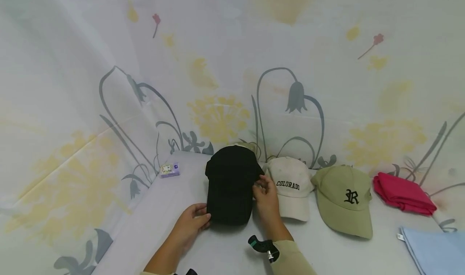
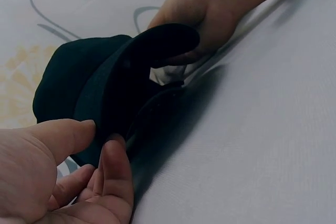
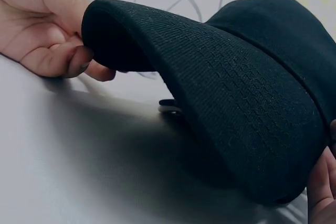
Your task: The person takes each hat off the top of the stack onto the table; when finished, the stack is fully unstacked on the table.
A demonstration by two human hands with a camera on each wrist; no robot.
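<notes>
Black cap (image 1: 232, 162) is held between both hands, left of the white COLORADO cap (image 1: 288, 176), its brim (image 1: 229, 204) raised off the white surface (image 1: 218, 252). Left hand (image 1: 190, 223) pinches the brim's left edge; right hand (image 1: 268, 196) pinches the cap's right side. Assessment: light, even grip should preserve the brim's curve; right-hand knuckles warrant care beside the neighbouring cap.
</notes>
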